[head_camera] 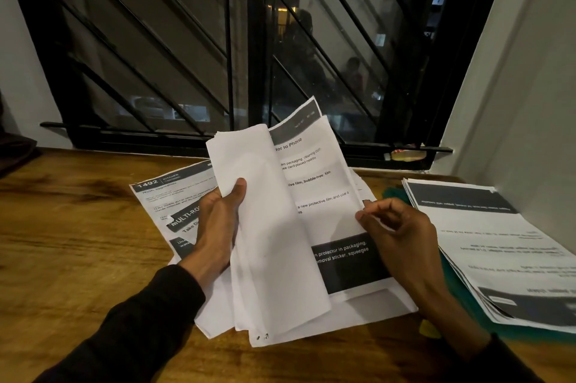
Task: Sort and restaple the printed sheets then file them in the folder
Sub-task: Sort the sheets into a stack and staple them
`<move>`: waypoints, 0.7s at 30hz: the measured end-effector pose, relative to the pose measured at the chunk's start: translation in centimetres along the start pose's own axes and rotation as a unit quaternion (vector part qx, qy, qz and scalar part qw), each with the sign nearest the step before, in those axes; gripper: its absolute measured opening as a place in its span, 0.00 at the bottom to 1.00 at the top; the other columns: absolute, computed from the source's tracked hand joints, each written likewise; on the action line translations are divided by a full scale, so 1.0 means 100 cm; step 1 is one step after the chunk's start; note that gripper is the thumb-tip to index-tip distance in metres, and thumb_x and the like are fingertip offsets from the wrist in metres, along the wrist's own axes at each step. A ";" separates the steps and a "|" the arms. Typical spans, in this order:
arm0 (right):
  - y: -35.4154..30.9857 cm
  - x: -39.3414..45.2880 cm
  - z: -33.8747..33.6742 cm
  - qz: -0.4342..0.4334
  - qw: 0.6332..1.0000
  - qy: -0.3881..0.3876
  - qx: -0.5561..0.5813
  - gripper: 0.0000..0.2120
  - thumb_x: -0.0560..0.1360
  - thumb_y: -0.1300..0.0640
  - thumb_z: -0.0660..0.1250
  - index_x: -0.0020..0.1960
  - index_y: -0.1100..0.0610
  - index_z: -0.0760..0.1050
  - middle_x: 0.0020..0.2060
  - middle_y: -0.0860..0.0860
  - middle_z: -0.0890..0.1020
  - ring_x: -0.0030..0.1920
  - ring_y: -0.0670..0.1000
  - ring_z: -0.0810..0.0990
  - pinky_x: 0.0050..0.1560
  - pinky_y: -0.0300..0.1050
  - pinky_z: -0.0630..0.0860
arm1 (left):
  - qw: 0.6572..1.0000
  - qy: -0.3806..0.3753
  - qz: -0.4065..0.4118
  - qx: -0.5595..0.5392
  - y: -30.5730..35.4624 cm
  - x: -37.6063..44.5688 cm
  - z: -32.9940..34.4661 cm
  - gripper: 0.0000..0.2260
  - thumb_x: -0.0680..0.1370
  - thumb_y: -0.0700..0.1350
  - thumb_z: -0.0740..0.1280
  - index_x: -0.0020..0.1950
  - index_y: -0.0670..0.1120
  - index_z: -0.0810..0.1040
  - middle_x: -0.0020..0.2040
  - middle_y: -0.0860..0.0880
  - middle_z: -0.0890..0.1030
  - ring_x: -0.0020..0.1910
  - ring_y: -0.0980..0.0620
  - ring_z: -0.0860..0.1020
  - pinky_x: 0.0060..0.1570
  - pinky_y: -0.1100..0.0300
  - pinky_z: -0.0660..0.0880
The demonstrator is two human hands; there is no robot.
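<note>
My left hand (218,220) gripped the folded-back pages of a stapled bundle (280,242), thumb on top, above the table's (62,242) near middle. My right hand (396,233) pinched the printed page's right edge. Another printed stack (498,245) lay on a green folder (448,276) at the table's right edge.

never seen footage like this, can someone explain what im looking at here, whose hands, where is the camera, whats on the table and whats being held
There is no machine: a person wears one camera on the head, looking down at their own hands. The left hand grips a sheaf of printed sheets, some folded back. The right hand pinches the right edge of a page in it. More sheets lie beneath on the wooden table. At right, another stack rests on a green folder. Behind is a barred window.
</note>
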State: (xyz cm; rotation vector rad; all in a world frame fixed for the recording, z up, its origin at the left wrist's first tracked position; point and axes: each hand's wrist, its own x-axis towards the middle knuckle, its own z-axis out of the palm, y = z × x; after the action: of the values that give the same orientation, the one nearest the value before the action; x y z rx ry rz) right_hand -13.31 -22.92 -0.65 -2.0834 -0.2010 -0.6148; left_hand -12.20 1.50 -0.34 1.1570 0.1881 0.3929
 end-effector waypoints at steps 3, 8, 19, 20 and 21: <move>-0.006 -0.001 0.001 -0.032 0.999 0.024 -0.028 0.09 0.72 0.53 0.70 0.49 0.56 0.76 0.52 0.47 0.78 0.47 0.47 0.77 0.49 0.40 0.73 | 1.000 0.009 -0.001 0.001 0.000 0.001 -0.001 0.04 0.80 0.44 0.67 0.53 0.48 0.80 0.50 0.50 0.85 0.47 0.50 0.84 0.40 0.59 0.79; -0.021 -0.004 0.000 0.025 0.990 -0.102 0.093 0.06 0.73 0.52 0.67 0.45 0.53 0.72 0.39 0.51 0.83 0.42 0.50 0.83 0.48 0.53 0.82 | 1.000 0.010 -0.005 0.003 0.000 0.000 0.001 0.04 0.80 0.44 0.67 0.54 0.48 0.80 0.52 0.49 0.84 0.49 0.49 0.83 0.46 0.56 0.79; -0.036 -0.038 0.026 -0.171 0.918 -0.355 -0.039 0.25 0.73 0.36 0.66 0.68 0.35 0.68 0.72 0.25 0.47 0.72 0.30 0.40 0.73 0.44 0.45 | 1.000 -0.001 0.005 0.002 0.000 -0.005 0.001 0.17 0.81 0.56 0.63 0.63 0.46 0.79 0.55 0.43 0.84 0.54 0.41 0.83 0.57 0.41 0.78; -0.035 -0.040 0.028 -0.173 0.918 -0.354 -0.048 0.25 0.73 0.35 0.65 0.69 0.35 0.67 0.72 0.24 0.45 0.72 0.30 0.38 0.73 0.44 0.44 | 1.000 0.010 0.005 -0.027 0.001 -0.006 0.001 0.21 0.79 0.59 0.64 0.65 0.48 0.77 0.56 0.44 0.84 0.55 0.42 0.83 0.58 0.40 0.78; -0.035 -0.040 0.029 -0.176 0.918 -0.353 -0.050 0.25 0.73 0.35 0.64 0.69 0.36 0.67 0.71 0.24 0.45 0.72 0.30 0.37 0.72 0.44 0.43 | 0.999 0.015 0.000 -0.052 0.001 -0.005 0.001 0.22 0.77 0.61 0.65 0.66 0.49 0.77 0.57 0.45 0.84 0.56 0.43 0.83 0.58 0.40 0.77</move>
State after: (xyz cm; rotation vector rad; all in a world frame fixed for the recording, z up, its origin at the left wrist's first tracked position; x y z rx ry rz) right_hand -17.05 -18.22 -1.36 -2.3113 -0.9892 -0.0409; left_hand -12.65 1.26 -0.28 1.0482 0.1918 0.4167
